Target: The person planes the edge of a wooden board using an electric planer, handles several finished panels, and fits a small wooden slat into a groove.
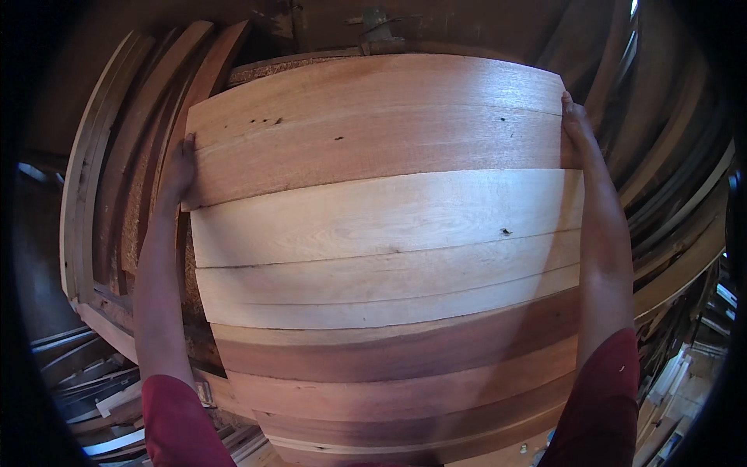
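Note:
A wide reddish-brown wooden board (373, 128), with a lengthwise seam and a few small dark holes, lies crosswise at the far side of a row of boards. My left hand (180, 167) grips its left end, with the thumb at the edge. At the opposite end, my right hand (574, 121) is closed around the right edge; its fingers are partly hidden behind the board. Directly nearer to me is a pale board (389, 218) with a dark knot. Darker brown boards (397, 354) follow in overlapping rows toward my body.
Long planks (148, 132) stand close together at the left, beside sawdust. More curved-looking timber (677, 179) is stacked along the right. Wood offcuts (93, 389) lie in a heap at the lower left. A metal fitting (377, 31) sits beyond the board's far edge.

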Motion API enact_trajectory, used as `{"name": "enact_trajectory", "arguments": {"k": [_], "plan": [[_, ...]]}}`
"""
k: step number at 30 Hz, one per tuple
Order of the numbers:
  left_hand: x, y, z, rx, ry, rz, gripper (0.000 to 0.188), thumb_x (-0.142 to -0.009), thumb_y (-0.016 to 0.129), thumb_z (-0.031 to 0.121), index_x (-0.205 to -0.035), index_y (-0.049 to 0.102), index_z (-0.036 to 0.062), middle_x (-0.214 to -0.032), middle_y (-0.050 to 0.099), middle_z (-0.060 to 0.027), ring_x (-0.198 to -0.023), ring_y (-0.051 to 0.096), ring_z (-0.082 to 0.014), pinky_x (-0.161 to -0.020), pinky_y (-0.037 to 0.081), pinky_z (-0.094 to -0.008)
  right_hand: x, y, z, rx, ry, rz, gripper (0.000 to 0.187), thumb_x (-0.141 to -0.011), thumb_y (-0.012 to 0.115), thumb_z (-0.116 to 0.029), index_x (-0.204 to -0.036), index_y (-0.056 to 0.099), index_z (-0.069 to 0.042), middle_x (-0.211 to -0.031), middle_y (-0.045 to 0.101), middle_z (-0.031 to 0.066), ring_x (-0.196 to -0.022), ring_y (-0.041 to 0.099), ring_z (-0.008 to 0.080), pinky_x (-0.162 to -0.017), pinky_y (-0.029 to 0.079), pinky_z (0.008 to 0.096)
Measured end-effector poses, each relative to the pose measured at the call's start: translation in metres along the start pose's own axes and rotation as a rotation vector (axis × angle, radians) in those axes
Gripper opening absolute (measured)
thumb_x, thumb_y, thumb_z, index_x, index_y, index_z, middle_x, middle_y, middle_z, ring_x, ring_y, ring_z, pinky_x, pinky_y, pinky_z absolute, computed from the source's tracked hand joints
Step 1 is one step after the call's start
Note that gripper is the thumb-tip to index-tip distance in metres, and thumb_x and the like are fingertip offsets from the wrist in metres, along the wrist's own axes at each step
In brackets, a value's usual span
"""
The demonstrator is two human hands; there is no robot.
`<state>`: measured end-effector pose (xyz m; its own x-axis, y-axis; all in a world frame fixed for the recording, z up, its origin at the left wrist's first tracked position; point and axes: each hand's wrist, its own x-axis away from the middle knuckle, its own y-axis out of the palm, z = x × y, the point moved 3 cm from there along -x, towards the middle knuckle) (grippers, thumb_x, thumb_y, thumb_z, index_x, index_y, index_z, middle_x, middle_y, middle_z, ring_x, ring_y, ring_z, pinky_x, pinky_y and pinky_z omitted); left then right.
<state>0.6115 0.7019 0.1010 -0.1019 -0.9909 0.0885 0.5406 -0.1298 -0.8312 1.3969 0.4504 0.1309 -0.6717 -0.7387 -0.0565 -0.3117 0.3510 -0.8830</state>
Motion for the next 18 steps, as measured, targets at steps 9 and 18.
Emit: {"name": "enact_trajectory", "arguments": {"k": [9,18], "plan": [[-0.011,0.005,-0.013,-0.008,0.041,0.037,0.069,-0.101,0.03,0.055,-0.136,0.048,-0.002,-0.132,0.053,-0.0296,-0.127,0.05,-0.0401,-0.107,0.036,-0.0419,-0.016,-0.001,0.01,0.056,0.013,-0.062,0.082,-0.099,0.028,-0.063,-0.112,0.063,0.01,-0.109,0.065,0.0313,-0.109,0.061,0.0424,-0.094,0.046,0.0444],[0.075,-0.013,0.021,0.118,-0.014,0.148,0.066,-0.1,0.044,0.052,-0.137,0.049,-0.0031,-0.134,0.055,-0.0182,-0.125,0.05,-0.0249,-0.104,0.038,-0.0367,0.087,-0.04,0.006,0.307,0.141,0.128,0.071,-0.099,0.03,-0.058,-0.12,0.06,0.003,-0.123,0.058,0.0323,-0.12,0.053,0.0465,-0.1,0.041,0.051]]}}
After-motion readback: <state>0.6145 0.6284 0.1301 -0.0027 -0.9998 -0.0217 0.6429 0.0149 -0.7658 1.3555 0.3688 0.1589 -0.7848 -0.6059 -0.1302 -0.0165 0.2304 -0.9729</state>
